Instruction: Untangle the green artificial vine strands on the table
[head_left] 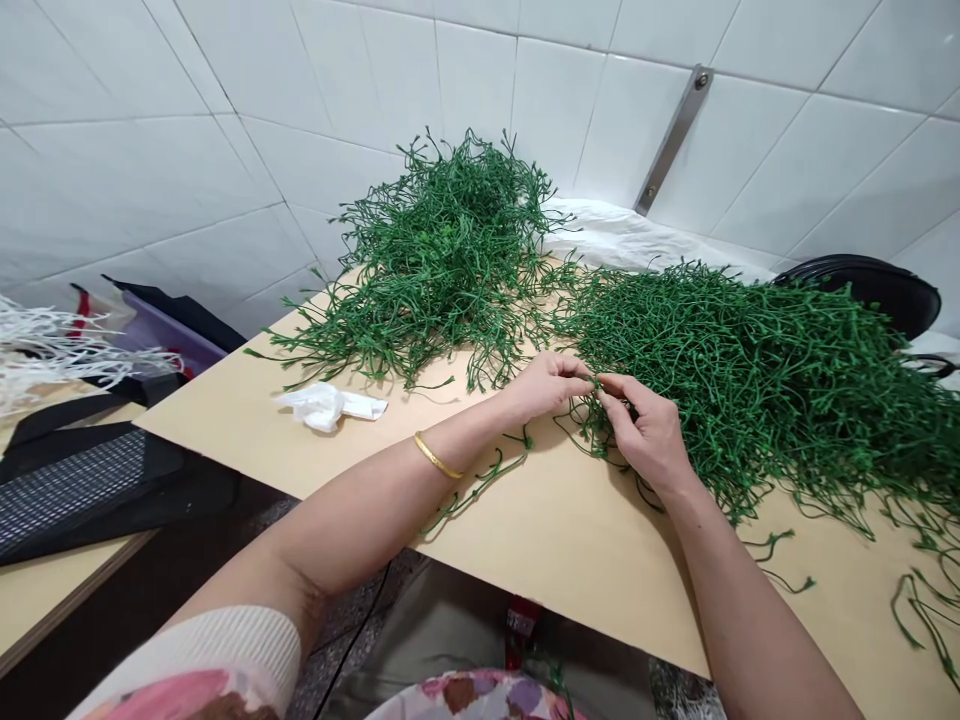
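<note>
My left hand [541, 388] and my right hand [646, 428] meet over the table [555, 550], fingertips almost touching. Both are closed in a pinch on a thin green plastic stem [595, 385], mostly hidden by the fingers. Against my right hand lies a wide heap of similar green stems [720, 370] with small branched tips. A second, taller heap [450, 240] stands farther back on the left. One loose green stem [491, 478] lies beneath my left wrist, which wears a gold bangle [436, 456].
A crumpled white tissue [321, 407] lies left of my hands. Behind the heaps are a white plastic sheet [622, 230] and a tiled wall with a metal bracket [673, 140]. A round black object [877, 285] is at right. White strands [52, 345] and a black mesh item [75, 485] are at left.
</note>
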